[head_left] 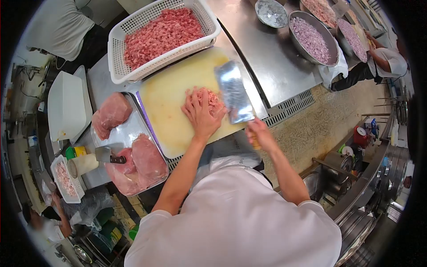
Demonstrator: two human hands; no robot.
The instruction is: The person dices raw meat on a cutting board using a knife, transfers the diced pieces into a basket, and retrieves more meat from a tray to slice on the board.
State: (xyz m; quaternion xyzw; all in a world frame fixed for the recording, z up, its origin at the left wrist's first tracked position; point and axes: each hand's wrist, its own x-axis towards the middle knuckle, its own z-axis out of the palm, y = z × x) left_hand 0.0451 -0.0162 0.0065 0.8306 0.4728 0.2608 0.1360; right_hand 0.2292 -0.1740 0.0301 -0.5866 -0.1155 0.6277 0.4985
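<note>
My left hand [202, 115] lies with its fingers spread over a small heap of diced raw meat [213, 101] on the yellowish cutting board [167, 107]. Part of the heap is hidden under the palm. My right hand [261, 135] is closed around the handle of a cleaver [234, 91]. Its broad metal blade, blurred by motion, stands just right of the heap, above the board's right side. I cannot tell whether the blade touches the meat.
A white basket [116, 60] of diced meat stands beyond the board. To the left, a metal tray [130, 107] holds large meat pieces [149, 158] and a knife [116, 159]. Bowls of chopped purplish onion [311, 38] sit at upper right. Other people [391, 62] stand near the tables.
</note>
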